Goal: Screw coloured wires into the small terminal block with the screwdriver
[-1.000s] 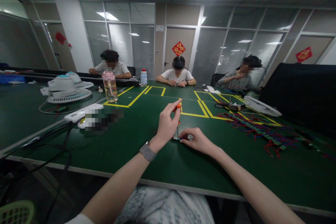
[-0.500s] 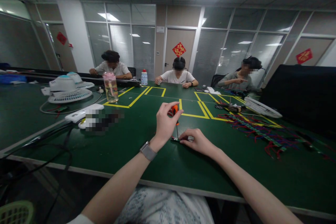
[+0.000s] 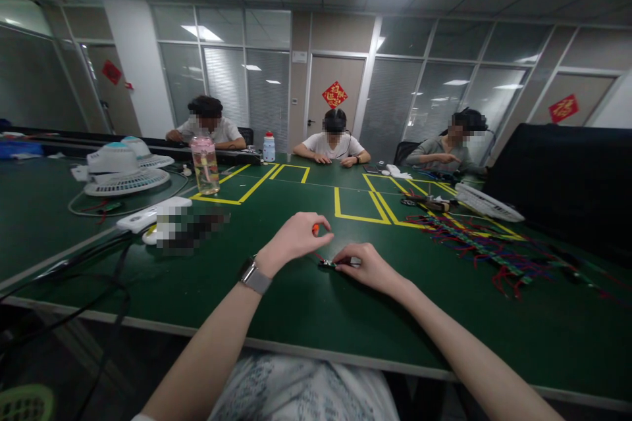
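Note:
My left hand (image 3: 291,238) is curled low over the green table (image 3: 306,316), fingers wrapped round a small orange-handled screwdriver (image 3: 315,229) of which only the orange end shows. A watch sits on that wrist. My right hand (image 3: 363,263) rests on the table just to the right, its fingertips pinching a small dark part (image 3: 327,264) that lies on the surface. The two hands are a few centimetres apart.
Colourful braided wires (image 3: 474,243) spread at the right. White fans (image 3: 123,171), a white power strip (image 3: 153,214) and a pink-capped bottle (image 3: 205,164) stand at the left. Three people sit at the far side. A dark panel (image 3: 567,177) rises at right.
My left hand has dropped from holding the screwdriver upright over the part to lying low near the table, the tool tipped down. My right hand stays on the part.

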`<state>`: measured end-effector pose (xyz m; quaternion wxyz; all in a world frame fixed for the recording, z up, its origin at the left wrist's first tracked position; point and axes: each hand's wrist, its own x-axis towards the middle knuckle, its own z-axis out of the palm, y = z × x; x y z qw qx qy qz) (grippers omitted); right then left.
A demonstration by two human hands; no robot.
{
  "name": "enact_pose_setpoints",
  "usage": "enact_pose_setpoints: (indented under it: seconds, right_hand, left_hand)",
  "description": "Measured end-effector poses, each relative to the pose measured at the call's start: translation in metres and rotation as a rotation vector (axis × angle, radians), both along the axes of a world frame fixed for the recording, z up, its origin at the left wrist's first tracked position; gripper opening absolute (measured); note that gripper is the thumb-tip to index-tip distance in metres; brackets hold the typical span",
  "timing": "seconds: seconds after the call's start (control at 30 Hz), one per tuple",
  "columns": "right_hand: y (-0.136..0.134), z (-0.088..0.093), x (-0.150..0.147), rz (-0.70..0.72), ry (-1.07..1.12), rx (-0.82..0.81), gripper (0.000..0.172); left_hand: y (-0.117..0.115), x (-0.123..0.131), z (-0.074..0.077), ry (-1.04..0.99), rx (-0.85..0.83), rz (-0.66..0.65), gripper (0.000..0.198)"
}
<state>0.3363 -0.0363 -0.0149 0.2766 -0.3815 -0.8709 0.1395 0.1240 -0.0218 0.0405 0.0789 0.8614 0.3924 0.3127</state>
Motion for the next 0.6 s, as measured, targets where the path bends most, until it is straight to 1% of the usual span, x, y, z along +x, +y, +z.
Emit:
enact_pose_setpoints:
  seconds: [0.07, 0.1, 0.2, 0.33, 0.47, 0.6]
  right_hand:
    - [0.0, 0.0, 0.0, 0.009, -0.01, 0.004, 0.014]
    - [0.0, 0.001, 0.0, 0.013, -0.016, 0.006, 0.015]
    - [0.001, 0.0, 0.0, 0.017, -0.023, 0.014, 0.016]
    - [0.002, 0.0, 0.0, 0.024, -0.023, 0.017, 0.016]
    - [0.001, -0.001, 0.001, 0.021, -0.033, 0.027, 0.016]
    - [0.0, -0.003, -0.003, 0.031, -0.021, 0.081, 0.013]
  left_hand:
    - [0.002, -0.004, -0.003, 0.163, -0.12, -0.014, 0.034]
    - [0.002, -0.004, -0.005, 0.222, -0.171, -0.024, 0.035]
    - [0.003, -0.003, -0.009, 0.302, -0.261, -0.062, 0.028]
    - [0.003, 0.001, -0.014, 0.324, -0.275, -0.078, 0.019]
    - [0.004, 0.003, -0.015, 0.332, -0.261, -0.064, 0.017]
    - [0.003, 0.004, -0.015, 0.331, -0.26, -0.046, 0.015]
